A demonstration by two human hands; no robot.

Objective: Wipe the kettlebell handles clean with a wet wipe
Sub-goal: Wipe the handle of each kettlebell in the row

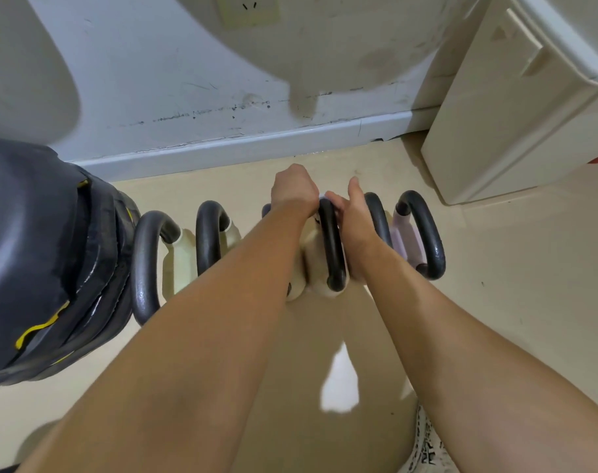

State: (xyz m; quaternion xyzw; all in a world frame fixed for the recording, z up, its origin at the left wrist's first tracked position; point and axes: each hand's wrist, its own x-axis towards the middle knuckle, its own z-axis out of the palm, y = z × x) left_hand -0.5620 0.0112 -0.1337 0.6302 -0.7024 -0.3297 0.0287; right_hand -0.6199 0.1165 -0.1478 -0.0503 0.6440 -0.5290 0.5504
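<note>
On the floor along the baseboard (222,150), six kettlebells are sitting in a row, dark handles up. I am working the centre handle (332,244), the one on the cream body (311,257). My right hand (357,216) is wrapping the far end of that handle. Its fingers are curling over the bar with the wet wipe (322,199) pinched underneath, and only a white sliver of wipe is showing at the top bend. My left hand (294,191) is closing in a fist on the neighbouring handle (265,210) just to the left, mostly hidden by the wrist. I judge it is bracing the row.

Step in hand, by my reading: wiping the centre handle, starting at the far bend. To do it well I am aiming to get the wipe fully round the bar, not just on top. Then I drag it along the whole arc to the near end by the body, twisting the wrist so the underside gets covered too. Firm pressure matters. The left hand should be steadying things so the bell is not rocking into the next handle (377,216), which is sitting just beside my right wrist. Whether the lilac kettlebell (405,237) at the right end or the leftmost handle (147,264) is done yet, I cannot tell. Black gear with yellow trim (35,250) is sitting far left, a cream cabinet (512,124) at right.
</note>
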